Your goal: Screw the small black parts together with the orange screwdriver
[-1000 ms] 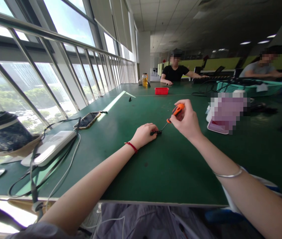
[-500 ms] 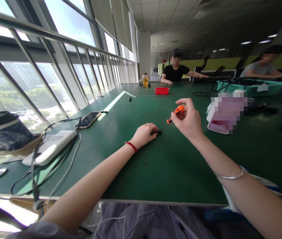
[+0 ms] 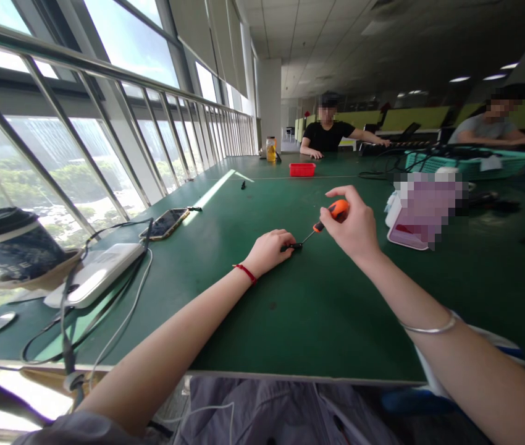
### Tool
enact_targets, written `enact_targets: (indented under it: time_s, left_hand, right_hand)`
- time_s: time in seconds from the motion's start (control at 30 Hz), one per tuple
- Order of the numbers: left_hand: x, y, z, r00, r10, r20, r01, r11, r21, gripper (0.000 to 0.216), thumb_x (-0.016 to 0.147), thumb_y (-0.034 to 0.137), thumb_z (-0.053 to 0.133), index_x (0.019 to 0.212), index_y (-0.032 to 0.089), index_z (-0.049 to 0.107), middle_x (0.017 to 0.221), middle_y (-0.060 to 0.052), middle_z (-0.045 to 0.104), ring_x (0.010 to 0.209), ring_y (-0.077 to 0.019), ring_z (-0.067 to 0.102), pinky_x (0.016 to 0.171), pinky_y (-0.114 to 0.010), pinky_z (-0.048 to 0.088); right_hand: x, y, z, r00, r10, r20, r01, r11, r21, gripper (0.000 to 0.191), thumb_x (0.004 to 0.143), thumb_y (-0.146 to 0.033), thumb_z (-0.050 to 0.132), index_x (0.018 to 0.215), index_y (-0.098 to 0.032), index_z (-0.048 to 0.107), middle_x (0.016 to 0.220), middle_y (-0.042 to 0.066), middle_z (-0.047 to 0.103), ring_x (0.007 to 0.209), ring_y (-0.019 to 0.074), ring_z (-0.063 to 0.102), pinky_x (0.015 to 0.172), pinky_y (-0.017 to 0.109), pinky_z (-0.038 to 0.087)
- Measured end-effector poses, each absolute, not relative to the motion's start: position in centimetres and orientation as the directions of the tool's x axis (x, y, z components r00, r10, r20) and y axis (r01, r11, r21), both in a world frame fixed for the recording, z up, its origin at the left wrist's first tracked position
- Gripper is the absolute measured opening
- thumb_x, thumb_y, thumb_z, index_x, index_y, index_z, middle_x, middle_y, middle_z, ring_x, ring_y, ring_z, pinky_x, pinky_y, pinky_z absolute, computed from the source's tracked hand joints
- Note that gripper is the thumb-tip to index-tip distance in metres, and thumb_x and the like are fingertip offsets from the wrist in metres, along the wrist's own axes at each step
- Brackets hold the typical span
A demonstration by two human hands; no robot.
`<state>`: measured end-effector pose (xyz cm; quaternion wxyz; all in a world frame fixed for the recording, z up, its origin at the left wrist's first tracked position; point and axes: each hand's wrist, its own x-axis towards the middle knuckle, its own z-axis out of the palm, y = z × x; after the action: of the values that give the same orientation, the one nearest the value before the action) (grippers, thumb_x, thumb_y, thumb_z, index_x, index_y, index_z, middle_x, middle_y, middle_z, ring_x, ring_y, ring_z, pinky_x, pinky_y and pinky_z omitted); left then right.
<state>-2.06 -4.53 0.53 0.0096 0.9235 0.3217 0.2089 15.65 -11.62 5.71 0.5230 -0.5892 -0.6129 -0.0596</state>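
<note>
My right hand [image 3: 354, 228] is closed round the orange handle of a small screwdriver [image 3: 331, 213], its thin shaft slanting down and left. The tip meets a small black part [image 3: 293, 246] lying on the green table [image 3: 318, 309]. My left hand [image 3: 269, 249] rests on the table with its fingers curled on that black part, pinning it down. A red string circles my left wrist and a silver bangle my right forearm.
A phone [image 3: 165, 223], a white device [image 3: 93, 274] with cables and a hat [image 3: 10, 247] lie at the left by the window rail. A red tray [image 3: 302, 169] and a jar [image 3: 270, 149] stand far off. A pink blurred item [image 3: 422, 210] sits right. Two people sit at the far end.
My right hand with the screwdriver has shifted slightly right and its fingers have re-gripped the handle. My left hand stays on the black part.
</note>
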Motion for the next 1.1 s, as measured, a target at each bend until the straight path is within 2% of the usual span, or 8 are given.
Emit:
enact_targets:
  time_s: [0.2,0.4,0.53,0.63,0.77,0.87,1.0,1.1]
  left_hand:
    - [-2.09,-4.50,0.50,0.714,0.586,0.383,0.581,-0.801,0.142,0.018,0.081,0.022,0.050,0.094,0.020,0.062,0.092,-0.003,0.063,0.089,-0.0181,0.058,0.075,-0.027,0.047]
    - [-2.12,-4.50,0.41,0.705,0.593,0.388,0.585,-0.796,0.154,0.018,0.082,0.022,0.050,0.094,0.021,0.063,0.093,-0.002,0.063,0.090,-0.0175,0.058,0.074,-0.026,0.047]
    - [-2.09,-4.46,0.39,0.699,0.601,0.388,0.586,-0.792,0.172,0.018,0.082,0.022,0.050,0.093,0.021,0.063,0.093,-0.002,0.063,0.091,-0.0174,0.057,0.075,-0.026,0.047]
    - [-2.08,-4.40,0.35,0.700,0.597,0.392,0.582,-0.795,0.172,0.017,0.082,0.022,0.050,0.093,0.021,0.063,0.093,-0.002,0.064,0.091,-0.0174,0.057,0.075,-0.027,0.047]
    - [-2.13,-4.34,0.28,0.704,0.590,0.395,0.575,-0.800,0.171,0.017,0.083,0.023,0.050,0.093,0.021,0.064,0.092,-0.002,0.063,0.090,-0.0174,0.057,0.075,-0.027,0.047]
    - [-2.17,-4.32,0.28,0.702,0.592,0.396,0.574,-0.799,0.176,0.017,0.083,0.023,0.050,0.093,0.021,0.064,0.092,-0.002,0.063,0.090,-0.0173,0.057,0.076,-0.027,0.047]
    - [-2.18,-4.32,0.31,0.698,0.599,0.391,0.580,-0.794,0.181,0.018,0.083,0.024,0.050,0.093,0.021,0.065,0.092,-0.002,0.063,0.090,-0.0171,0.057,0.076,-0.027,0.047]
    - [-2.18,-4.31,0.29,0.697,0.600,0.393,0.583,-0.793,0.177,0.018,0.083,0.023,0.050,0.093,0.021,0.065,0.092,-0.002,0.064,0.090,-0.0171,0.057,0.075,-0.026,0.047]
  right_hand:
    - [15.72,-11.64,5.77,0.282,0.630,0.724,0.811,0.246,-0.531,0.040,0.072,-0.046,0.055,0.103,-0.023,0.049,0.062,-0.002,0.054,0.053,0.0181,0.052,0.049,0.028,0.033]
    - [15.72,-11.57,5.79,0.245,0.630,0.737,0.825,0.264,-0.500,0.025,0.078,-0.046,0.050,0.086,-0.023,0.055,0.060,-0.001,0.052,0.054,0.0164,0.051,0.052,0.027,0.035]
    - [15.71,-11.70,5.64,0.210,0.647,0.733,0.786,0.334,-0.520,0.034,0.072,-0.034,0.053,0.104,-0.023,0.050,0.063,-0.003,0.053,0.052,0.0163,0.051,0.050,0.027,0.035]
    - [15.65,-11.78,5.68,0.197,0.644,0.739,0.781,0.353,-0.515,0.038,0.073,-0.038,0.053,0.107,-0.023,0.047,0.065,-0.003,0.055,0.054,0.0168,0.052,0.051,0.027,0.035]
    - [15.52,-11.78,5.77,0.235,0.664,0.710,0.806,0.275,-0.525,0.035,0.075,-0.053,0.052,0.092,-0.023,0.055,0.056,-0.002,0.052,0.056,0.0179,0.052,0.053,0.028,0.035]
    - [15.51,-11.70,5.67,0.192,0.678,0.710,0.784,0.329,-0.526,0.027,0.076,-0.048,0.052,0.082,-0.023,0.058,0.061,-0.001,0.054,0.057,0.0159,0.051,0.056,0.028,0.037]
    - [15.55,-11.63,5.48,0.170,0.659,0.733,0.757,0.390,-0.525,0.033,0.071,-0.037,0.057,0.101,-0.023,0.053,0.065,-0.002,0.054,0.055,0.0150,0.051,0.053,0.027,0.037]
    - [15.54,-11.69,5.55,0.205,0.663,0.720,0.775,0.340,-0.533,0.041,0.070,-0.041,0.058,0.105,-0.022,0.050,0.062,-0.004,0.051,0.053,0.0159,0.050,0.051,0.027,0.036]
